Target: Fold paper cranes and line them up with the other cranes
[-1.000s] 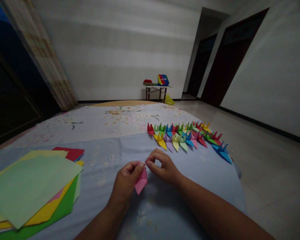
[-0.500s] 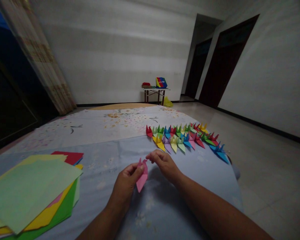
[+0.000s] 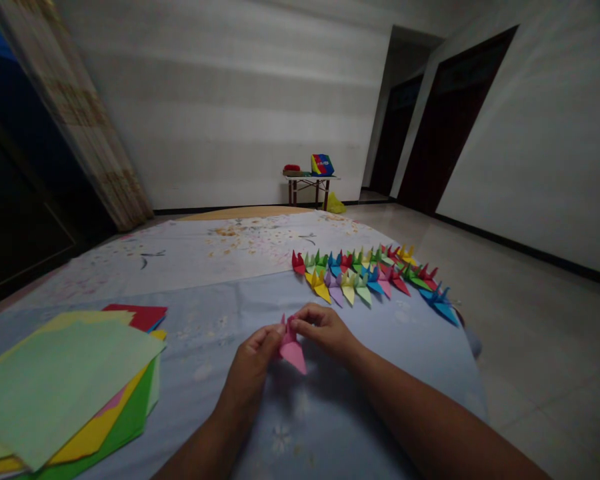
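A folded pink paper crane (image 3: 293,355) is held above the blue cloth, one wing pointing down toward me. My left hand (image 3: 255,353) pinches its left side between thumb and fingers. On the other side, my right hand (image 3: 325,327) is closed on the crane's upper right part, thumb and fingertips together. A thin pink point stands up between the two hands. The fingertips hide part of the paper.
Several colourful folded cranes (image 3: 363,292) stand in rows at the table's right. A pile of coloured paper sheets (image 3: 70,380) lies at the left. Beyond the table (image 3: 180,250), a small stand (image 3: 305,179) holds a colourful box (image 3: 323,165).
My right hand has moved slightly left and down onto the pink crane, which it was apart from before. The crane has turned, its lower tip swinging to the right.
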A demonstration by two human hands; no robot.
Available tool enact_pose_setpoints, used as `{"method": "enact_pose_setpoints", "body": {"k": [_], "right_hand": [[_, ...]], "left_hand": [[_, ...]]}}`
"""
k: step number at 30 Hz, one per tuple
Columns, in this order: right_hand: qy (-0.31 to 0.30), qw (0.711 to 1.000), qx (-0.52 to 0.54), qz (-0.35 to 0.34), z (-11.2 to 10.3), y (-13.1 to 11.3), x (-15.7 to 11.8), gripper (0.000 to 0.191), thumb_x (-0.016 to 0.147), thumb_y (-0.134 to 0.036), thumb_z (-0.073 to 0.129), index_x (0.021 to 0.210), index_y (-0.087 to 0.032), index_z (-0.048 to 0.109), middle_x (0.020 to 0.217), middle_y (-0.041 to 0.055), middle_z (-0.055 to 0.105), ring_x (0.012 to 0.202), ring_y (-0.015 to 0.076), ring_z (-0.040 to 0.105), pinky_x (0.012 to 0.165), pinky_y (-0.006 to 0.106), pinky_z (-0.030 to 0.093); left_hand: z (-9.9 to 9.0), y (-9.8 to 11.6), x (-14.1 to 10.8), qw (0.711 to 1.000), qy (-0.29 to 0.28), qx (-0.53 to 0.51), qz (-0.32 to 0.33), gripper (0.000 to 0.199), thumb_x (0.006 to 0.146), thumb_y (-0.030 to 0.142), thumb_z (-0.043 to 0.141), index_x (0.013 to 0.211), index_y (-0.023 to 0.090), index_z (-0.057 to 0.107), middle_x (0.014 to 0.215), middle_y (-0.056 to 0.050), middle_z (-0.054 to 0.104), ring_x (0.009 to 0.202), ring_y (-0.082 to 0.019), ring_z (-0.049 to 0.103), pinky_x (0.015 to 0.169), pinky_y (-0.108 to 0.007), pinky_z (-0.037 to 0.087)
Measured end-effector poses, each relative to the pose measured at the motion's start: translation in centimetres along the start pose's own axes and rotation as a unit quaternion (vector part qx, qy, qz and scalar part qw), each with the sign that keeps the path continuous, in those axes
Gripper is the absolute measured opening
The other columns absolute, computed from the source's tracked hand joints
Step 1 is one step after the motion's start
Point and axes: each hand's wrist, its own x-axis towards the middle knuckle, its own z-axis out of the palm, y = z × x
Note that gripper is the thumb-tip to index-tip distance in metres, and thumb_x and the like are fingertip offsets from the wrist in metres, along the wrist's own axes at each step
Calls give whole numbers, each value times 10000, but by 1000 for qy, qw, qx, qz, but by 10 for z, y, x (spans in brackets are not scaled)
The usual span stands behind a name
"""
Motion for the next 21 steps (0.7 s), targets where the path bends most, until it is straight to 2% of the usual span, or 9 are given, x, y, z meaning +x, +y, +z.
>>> {"method": "enact_pose_setpoints", "body": {"k": [2, 4, 8, 13, 18, 21], "right_hand": [[23, 999, 45, 16, -1, 0, 2, 279, 689, -429, 658, 680, -156, 607, 652, -9, 572, 621, 109, 514, 651, 259, 405], [43, 996, 73, 25, -2, -1, 3, 292, 677, -438, 667, 680, -156, 594, 644, -13, 577, 608, 106, 511, 640, 255, 408], [51, 996, 73, 30, -3, 0, 3, 311, 664, -454, 673, 701, -153, 604, 664, -10, 591, 624, 112, 519, 638, 252, 410], [1, 999, 39, 35, -8, 6, 4, 333, 720, -468, 620, 828, -154, 643, 736, 1, 610, 703, 122, 533, 724, 268, 401], [-58, 995, 62, 50, -8, 9, 3, 331, 713, -462, 634, 750, -133, 640, 670, -8, 588, 637, 103, 513, 677, 255, 389], [-67, 990, 96, 73, -6, 9, 3, 341, 661, -462, 681, 719, -129, 633, 658, -8, 596, 607, 98, 513, 653, 251, 387]], "left_hand": [[1, 2, -1, 1000, -17, 7, -2, 313, 776, 410, 574, 942, 172, 690, 859, -43, 700, 818, -181, 596, 791, -267, 423], [2, 4, -1, 999, -18, 18, -19, 322, 733, 386, 628, 964, 170, 685, 881, -47, 705, 833, -186, 601, 801, -267, 424], [1, 2, -1, 998, -1, 39, -48, 355, 653, 347, 700, 955, 160, 689, 860, -55, 716, 792, -189, 620, 762, -265, 447], [-7, -6, 4, 998, 23, 33, -47, 382, 651, 378, 692, 967, 162, 687, 848, -61, 720, 747, -189, 635, 727, -284, 473], [-9, -8, 5, 999, 25, 27, -33, 373, 660, 369, 693, 963, 152, 682, 870, -71, 716, 795, -201, 637, 749, -287, 471], [-8, -7, 5, 999, 26, 28, -34, 364, 659, 373, 694, 946, 150, 683, 868, -70, 714, 783, -199, 635, 736, -282, 472]]}}
